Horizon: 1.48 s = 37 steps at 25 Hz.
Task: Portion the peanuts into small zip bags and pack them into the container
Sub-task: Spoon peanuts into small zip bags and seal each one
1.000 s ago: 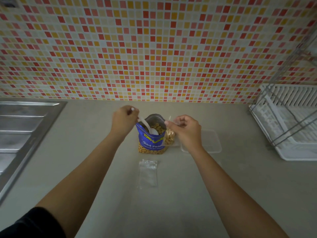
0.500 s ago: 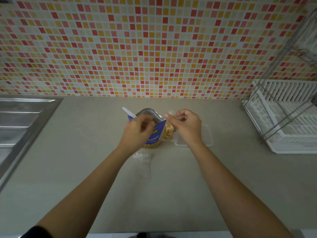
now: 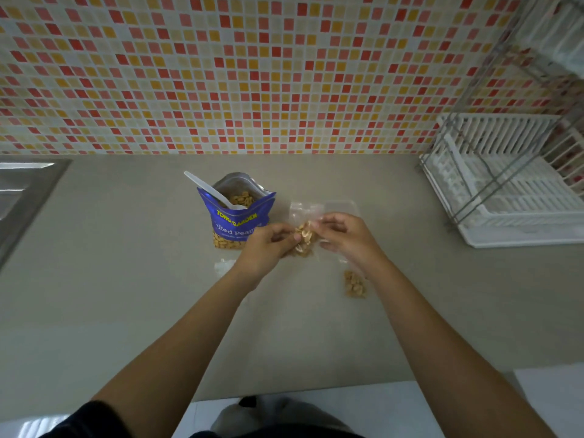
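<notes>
A blue peanut pouch (image 3: 237, 221) stands open at the middle of the counter, with a white plastic spoon (image 3: 211, 190) resting inside it, handle pointing back left. Just right of the pouch, my left hand (image 3: 264, 248) and my right hand (image 3: 344, 235) both pinch a small clear zip bag of peanuts (image 3: 304, 238) held between them. A clear shallow container (image 3: 343, 207) lies behind my right hand, partly hidden. Another filled small bag (image 3: 354, 284) lies on the counter by my right wrist. An empty zip bag (image 3: 223, 266) peeks out beside my left wrist.
A white dish rack with a wire frame (image 3: 505, 191) fills the back right of the counter. A steel sink drainboard (image 3: 22, 197) borders the left side. The mosaic tile wall (image 3: 252, 74) rises behind, and the counter's front edge (image 3: 300, 387) runs near my body.
My left hand let go of the spoon, which now rests in the pouch, and moved right to join my right hand on the small bag. The bag came nearer to me.
</notes>
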Motion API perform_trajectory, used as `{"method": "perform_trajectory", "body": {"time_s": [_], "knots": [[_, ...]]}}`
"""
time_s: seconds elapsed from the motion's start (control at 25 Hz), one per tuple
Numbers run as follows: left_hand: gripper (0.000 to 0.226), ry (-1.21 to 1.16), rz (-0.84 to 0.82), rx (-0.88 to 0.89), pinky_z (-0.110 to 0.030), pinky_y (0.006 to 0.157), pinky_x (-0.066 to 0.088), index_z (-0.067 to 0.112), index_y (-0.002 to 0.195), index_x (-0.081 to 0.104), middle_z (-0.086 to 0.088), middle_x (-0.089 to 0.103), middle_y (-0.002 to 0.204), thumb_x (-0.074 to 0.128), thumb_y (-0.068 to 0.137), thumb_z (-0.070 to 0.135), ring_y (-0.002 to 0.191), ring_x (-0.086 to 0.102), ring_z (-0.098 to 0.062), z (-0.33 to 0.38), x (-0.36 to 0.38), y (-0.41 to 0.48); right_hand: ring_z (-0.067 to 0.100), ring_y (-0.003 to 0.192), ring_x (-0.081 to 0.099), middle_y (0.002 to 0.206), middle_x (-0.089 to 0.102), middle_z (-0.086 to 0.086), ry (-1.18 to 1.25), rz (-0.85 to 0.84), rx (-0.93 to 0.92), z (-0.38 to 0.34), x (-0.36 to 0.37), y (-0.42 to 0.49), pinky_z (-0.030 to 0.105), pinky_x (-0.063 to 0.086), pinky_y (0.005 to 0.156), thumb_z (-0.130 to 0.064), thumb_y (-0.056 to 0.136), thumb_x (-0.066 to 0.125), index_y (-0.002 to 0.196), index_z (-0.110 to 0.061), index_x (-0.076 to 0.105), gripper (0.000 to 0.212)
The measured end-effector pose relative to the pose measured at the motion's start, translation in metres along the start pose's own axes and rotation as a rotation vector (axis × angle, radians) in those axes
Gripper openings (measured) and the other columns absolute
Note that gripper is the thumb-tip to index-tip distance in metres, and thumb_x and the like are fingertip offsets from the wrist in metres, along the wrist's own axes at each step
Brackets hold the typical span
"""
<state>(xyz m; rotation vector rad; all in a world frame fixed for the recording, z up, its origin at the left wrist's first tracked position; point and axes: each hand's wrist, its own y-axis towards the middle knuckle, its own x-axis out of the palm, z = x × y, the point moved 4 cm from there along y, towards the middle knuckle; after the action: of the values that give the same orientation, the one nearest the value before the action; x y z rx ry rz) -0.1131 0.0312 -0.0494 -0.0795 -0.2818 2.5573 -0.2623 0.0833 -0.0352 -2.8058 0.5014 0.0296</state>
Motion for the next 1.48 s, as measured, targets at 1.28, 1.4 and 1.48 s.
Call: {"method": "perform_trajectory", "body": {"time_s": [1.28,1.4,1.48], "knots": [[0.037,0.756,0.151,0.155,-0.028,0.081,0.044,0.003,0.12,0.06,-0.018,0.065,0.099,0.063,0.085,0.015,0.081,0.064,-0.03,-0.081,0.0,0.003,0.02,0.082,0.066,0.094,0.071,0.007,-0.693,0.318,-0.166,0.091,0.02,-0.002,0.026,0.05,0.077,-0.009,0.083,0.058,0.1,-0.011,0.067,0.02],[0.029,0.855,0.158,0.201,-0.022,0.076,0.041,0.001,0.111,0.065,-0.021,0.065,0.098,0.064,0.083,0.009,0.076,0.065,-0.032,-0.076,-0.044,-0.001,0.032,0.092,0.065,0.103,0.068,0.015,-0.8,0.166,-0.289,0.102,0.073,-0.003,0.035,0.051,0.083,-0.01,0.083,0.051,0.107,-0.006,0.065,0.028],[0.025,0.92,0.183,0.22,-0.028,0.074,0.048,0.001,0.105,0.068,-0.021,0.066,0.094,0.065,0.08,0.006,0.073,0.066,-0.034,-0.077,-0.072,-0.005,0.035,0.104,0.061,0.116,0.062,0.019,-0.838,0.072,-0.297,0.112,0.102,-0.003,0.039,0.048,0.091,-0.013,0.083,0.043,0.115,-0.001,0.06,0.038]]}}
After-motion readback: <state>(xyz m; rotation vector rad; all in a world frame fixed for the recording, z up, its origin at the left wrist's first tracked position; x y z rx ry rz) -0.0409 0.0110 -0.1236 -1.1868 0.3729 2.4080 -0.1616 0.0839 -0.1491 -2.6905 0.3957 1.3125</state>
